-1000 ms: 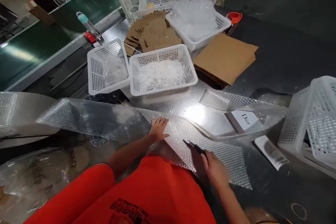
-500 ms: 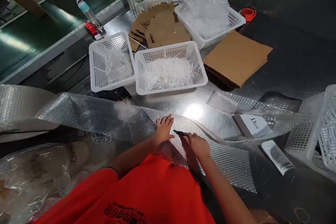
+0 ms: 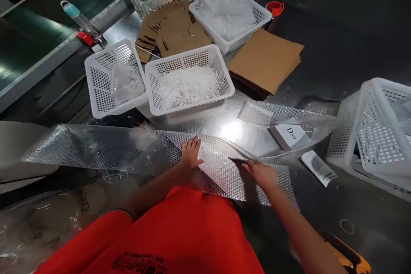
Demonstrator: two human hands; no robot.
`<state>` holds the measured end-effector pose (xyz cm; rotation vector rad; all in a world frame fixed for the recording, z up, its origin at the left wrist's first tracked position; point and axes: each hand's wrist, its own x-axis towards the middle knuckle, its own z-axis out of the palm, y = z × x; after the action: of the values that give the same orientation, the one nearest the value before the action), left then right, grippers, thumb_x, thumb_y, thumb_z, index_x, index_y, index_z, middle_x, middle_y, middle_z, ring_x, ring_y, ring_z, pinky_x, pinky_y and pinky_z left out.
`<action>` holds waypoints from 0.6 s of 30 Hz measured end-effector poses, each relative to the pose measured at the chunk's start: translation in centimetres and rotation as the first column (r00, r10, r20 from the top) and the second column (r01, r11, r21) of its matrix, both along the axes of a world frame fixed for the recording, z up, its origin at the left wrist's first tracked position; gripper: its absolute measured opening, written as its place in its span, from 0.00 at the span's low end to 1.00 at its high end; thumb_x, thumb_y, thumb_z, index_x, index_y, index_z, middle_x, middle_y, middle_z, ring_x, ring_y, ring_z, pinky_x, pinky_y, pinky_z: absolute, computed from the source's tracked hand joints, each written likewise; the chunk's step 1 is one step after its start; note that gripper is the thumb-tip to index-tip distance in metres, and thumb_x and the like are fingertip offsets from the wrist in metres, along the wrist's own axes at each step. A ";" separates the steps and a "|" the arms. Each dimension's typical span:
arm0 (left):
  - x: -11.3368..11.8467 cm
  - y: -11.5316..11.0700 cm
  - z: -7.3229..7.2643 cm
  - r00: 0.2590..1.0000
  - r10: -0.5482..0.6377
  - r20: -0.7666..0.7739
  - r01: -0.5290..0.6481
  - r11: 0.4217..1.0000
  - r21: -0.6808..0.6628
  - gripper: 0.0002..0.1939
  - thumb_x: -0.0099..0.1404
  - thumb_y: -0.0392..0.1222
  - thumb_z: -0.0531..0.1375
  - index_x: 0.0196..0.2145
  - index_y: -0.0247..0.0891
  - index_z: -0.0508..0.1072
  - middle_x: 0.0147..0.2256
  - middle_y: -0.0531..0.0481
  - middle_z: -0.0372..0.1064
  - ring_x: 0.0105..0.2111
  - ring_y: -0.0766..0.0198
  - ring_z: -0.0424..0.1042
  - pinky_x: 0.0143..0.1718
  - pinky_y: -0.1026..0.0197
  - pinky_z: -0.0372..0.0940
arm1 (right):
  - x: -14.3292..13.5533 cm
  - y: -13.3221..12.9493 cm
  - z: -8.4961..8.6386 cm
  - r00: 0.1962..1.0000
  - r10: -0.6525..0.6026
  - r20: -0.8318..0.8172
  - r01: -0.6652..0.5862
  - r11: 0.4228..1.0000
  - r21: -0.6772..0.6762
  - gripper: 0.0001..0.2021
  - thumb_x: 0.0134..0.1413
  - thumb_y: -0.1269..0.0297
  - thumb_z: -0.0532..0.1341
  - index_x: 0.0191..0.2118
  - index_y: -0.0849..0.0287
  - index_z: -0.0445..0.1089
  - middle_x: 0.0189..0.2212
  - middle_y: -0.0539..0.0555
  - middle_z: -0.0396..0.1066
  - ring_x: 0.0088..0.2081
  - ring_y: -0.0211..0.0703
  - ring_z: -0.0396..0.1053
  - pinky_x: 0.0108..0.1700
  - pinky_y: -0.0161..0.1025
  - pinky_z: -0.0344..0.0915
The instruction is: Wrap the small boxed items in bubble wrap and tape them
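Observation:
A long strip of clear bubble wrap (image 3: 221,167) lies across the metal table, running from the left towards the right in front of my body. My left hand (image 3: 190,152) presses flat on it with fingers spread, holding nothing. In my right hand (image 3: 261,173) is a dark, slim tool (image 3: 236,160), its tip pointing left over the wrap; whether it is a pen or a blade cannot be told. Behind the strip's right part sits a grey and white Dior box (image 3: 292,135), partly beneath another length of bubble wrap (image 3: 272,113).
White baskets stand behind: one with shredded filler (image 3: 189,87), one with plastic (image 3: 123,83). Stacked cardboard (image 3: 266,60) lies right of them. More baskets (image 3: 382,137) stand at the right, near a small white packet (image 3: 318,168). A big roll (image 3: 22,145) is at the left.
My right hand has moved right with the dark tool, away from my left hand, which stays flat on the wrap. The view has shifted, and an orange object shows at the lower right.

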<state>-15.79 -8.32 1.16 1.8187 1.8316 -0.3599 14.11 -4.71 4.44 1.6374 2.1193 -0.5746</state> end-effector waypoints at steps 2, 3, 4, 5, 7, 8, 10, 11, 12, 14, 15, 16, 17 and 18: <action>0.1 0.0 0.1 1.000 0.001 -0.005 -0.001 1.000 -0.003 0.49 0.60 0.52 0.65 0.71 0.41 0.45 0.72 0.39 0.33 0.70 0.42 0.39 0.66 0.33 0.42 | 3.3 0.1 0.3 0.997 -0.066 0.031 0.065 0.998 0.022 0.16 0.59 0.52 0.63 0.40 0.62 0.75 0.28 0.57 0.72 0.24 0.43 0.68 0.32 0.41 0.57; 0.2 0.0 0.1 1.000 0.002 -0.009 -0.002 1.000 -0.001 0.49 0.60 0.52 0.65 0.71 0.41 0.45 0.72 0.40 0.33 0.71 0.43 0.39 0.66 0.33 0.41 | 5.0 0.2 0.4 0.994 -0.103 0.042 0.102 0.994 0.027 0.14 0.57 0.53 0.64 0.38 0.61 0.76 0.27 0.56 0.71 0.23 0.43 0.66 0.32 0.42 0.56; 0.2 0.0 0.1 1.000 0.002 -0.015 -0.002 1.000 0.001 0.49 0.60 0.51 0.65 0.71 0.41 0.45 0.72 0.40 0.32 0.71 0.43 0.39 0.66 0.33 0.41 | 6.7 0.4 0.6 0.988 -0.147 0.045 0.146 0.989 0.032 0.12 0.55 0.55 0.66 0.36 0.60 0.76 0.25 0.54 0.70 0.22 0.42 0.64 0.33 0.43 0.55; 0.3 0.0 0.2 1.000 0.002 -0.020 -0.002 1.000 -0.002 0.49 0.60 0.51 0.65 0.71 0.41 0.45 0.72 0.40 0.32 0.71 0.44 0.38 0.67 0.33 0.41 | 8.4 0.5 0.7 0.979 -0.200 0.045 0.199 0.980 0.031 0.11 0.53 0.56 0.68 0.34 0.59 0.76 0.24 0.53 0.69 0.21 0.41 0.62 0.34 0.45 0.55; 0.4 0.0 0.2 1.000 0.005 -0.030 -0.005 1.000 -0.014 0.49 0.60 0.50 0.65 0.71 0.42 0.45 0.72 0.40 0.32 0.71 0.44 0.37 0.67 0.33 0.40 | 11.9 0.9 0.9 0.947 -0.316 0.050 0.316 0.949 0.020 0.09 0.49 0.59 0.71 0.30 0.58 0.75 0.21 0.52 0.67 0.21 0.41 0.62 0.36 0.48 0.53; 0.4 0.0 0.3 0.999 0.006 -0.032 -0.007 1.000 -0.021 0.50 0.60 0.49 0.65 0.71 0.42 0.44 0.72 0.40 0.31 0.71 0.43 0.37 0.67 0.33 0.40 | 13.7 1.0 1.1 0.925 -0.375 0.056 0.374 0.927 0.024 0.08 0.48 0.59 0.71 0.30 0.58 0.76 0.21 0.52 0.67 0.22 0.42 0.63 0.37 0.50 0.52; 0.5 0.1 0.4 0.999 0.007 -0.032 -0.008 0.999 -0.035 0.51 0.59 0.48 0.66 0.71 0.42 0.42 0.72 0.40 0.30 0.71 0.42 0.36 0.67 0.33 0.39 | 17.1 1.1 1.5 0.875 -0.479 0.069 0.476 0.878 0.058 0.09 0.51 0.58 0.69 0.29 0.58 0.76 0.22 0.56 0.69 0.26 0.45 0.67 0.39 0.53 0.51; 0.5 0.2 0.5 0.999 0.008 -0.033 -0.009 0.999 -0.039 0.51 0.59 0.48 0.66 0.72 0.42 0.42 0.72 0.39 0.30 0.71 0.41 0.35 0.67 0.33 0.38 | 18.6 0.9 1.7 0.844 -0.531 0.079 0.525 0.847 0.081 0.11 0.55 0.56 0.67 0.29 0.58 0.76 0.24 0.59 0.71 0.28 0.48 0.69 0.39 0.55 0.51; 0.6 0.3 0.6 0.999 0.007 -0.031 -0.008 0.999 -0.049 0.52 0.59 0.47 0.66 0.72 0.42 0.41 0.72 0.39 0.29 0.71 0.40 0.34 0.67 0.32 0.38 | 19.9 0.6 2.0 0.813 -0.576 0.082 0.567 0.817 0.107 0.13 0.58 0.55 0.63 0.30 0.59 0.76 0.27 0.63 0.72 0.30 0.51 0.70 0.40 0.56 0.52; 1.0 0.6 0.8 1.000 0.005 -0.027 -0.008 0.997 -0.081 0.52 0.58 0.47 0.66 0.72 0.44 0.41 0.72 0.38 0.26 0.71 0.37 0.31 0.66 0.30 0.37 | 21.8 -0.7 2.2 0.734 -0.670 0.110 0.656 0.742 0.139 0.18 0.64 0.53 0.55 0.36 0.61 0.77 0.35 0.72 0.73 0.36 0.58 0.72 0.40 0.57 0.55; 1.2 0.7 1.0 0.999 0.009 -0.031 -0.012 0.995 -0.101 0.52 0.57 0.46 0.67 0.71 0.46 0.42 0.72 0.37 0.25 0.71 0.35 0.31 0.65 0.28 0.37 | 22.2 -1.6 2.0 0.686 -0.718 0.117 0.700 0.696 0.162 0.20 0.65 0.54 0.52 0.41 0.63 0.76 0.39 0.75 0.72 0.39 0.62 0.73 0.40 0.57 0.57; 1.5 0.8 1.1 0.999 0.018 -0.042 -0.023 0.993 -0.113 0.52 0.56 0.45 0.67 0.71 0.47 0.44 0.72 0.37 0.26 0.70 0.34 0.31 0.64 0.27 0.38 | 22.2 -2.6 1.7 0.635 -0.765 0.113 0.741 0.643 0.194 0.21 0.65 0.56 0.50 0.46 0.66 0.75 0.42 0.78 0.71 0.41 0.66 0.72 0.40 0.57 0.58; 1.9 0.9 1.2 0.998 0.028 -0.062 -0.035 0.993 -0.117 0.51 0.56 0.43 0.68 0.71 0.48 0.46 0.72 0.37 0.27 0.70 0.33 0.32 0.64 0.26 0.40 | 21.8 -3.8 1.2 0.581 -0.808 0.099 0.777 0.587 0.226 0.22 0.64 0.59 0.49 0.51 0.69 0.72 0.43 0.81 0.69 0.43 0.69 0.72 0.39 0.57 0.60; 2.4 0.9 1.4 0.996 0.032 -0.082 -0.040 0.994 -0.104 0.51 0.54 0.40 0.68 0.70 0.46 0.48 0.72 0.35 0.29 0.70 0.32 0.33 0.63 0.26 0.42 | 21.0 -4.9 0.6 0.533 -0.843 0.073 0.803 0.532 0.267 0.24 0.63 0.62 0.48 0.56 0.73 0.68 0.45 0.84 0.68 0.45 0.73 0.71 0.38 0.58 0.60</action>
<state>-13.37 -7.42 2.57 1.7203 1.8601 -0.5140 35.12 -9.63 5.08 2.6991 1.1400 -0.4159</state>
